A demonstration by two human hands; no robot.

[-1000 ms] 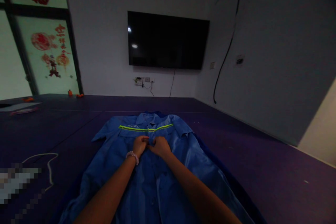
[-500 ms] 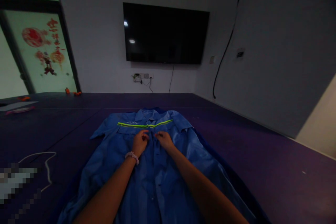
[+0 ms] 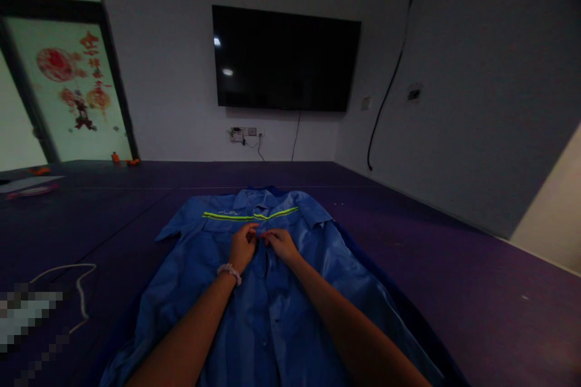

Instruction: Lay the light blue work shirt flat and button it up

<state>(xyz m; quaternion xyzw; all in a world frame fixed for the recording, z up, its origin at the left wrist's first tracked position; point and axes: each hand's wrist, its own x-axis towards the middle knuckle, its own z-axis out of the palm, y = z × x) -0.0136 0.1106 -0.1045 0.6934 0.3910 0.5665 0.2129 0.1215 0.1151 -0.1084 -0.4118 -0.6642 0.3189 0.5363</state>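
Note:
A blue work shirt [image 3: 247, 320] lies spread flat, front side up, its collar away from me and a yellow-green stripe across the chest. My left hand [image 3: 244, 246], with a pale scrunchie on the wrist, is closed at the left side of the front opening, just below the stripe. Facing it, my right hand [image 3: 282, 245] pinches the other edge of the opening. The fingertips of both hands almost meet there. Any button between them is too small to make out. Lower down, the two front edges lie side by side.
Dark blue cloth shows under the shirt's edges on the purple floor [image 3: 454, 266]. A white cable [image 3: 82, 290] lies at left, by a blurred-out patch. Orange objects [image 3: 131, 162] rest near the glass door. A television [image 3: 285, 60] hangs on the far wall.
My right hand has moved slightly left, bringing its fingertips close to those of my left hand at the shirt's opening. My left hand has hardly moved.

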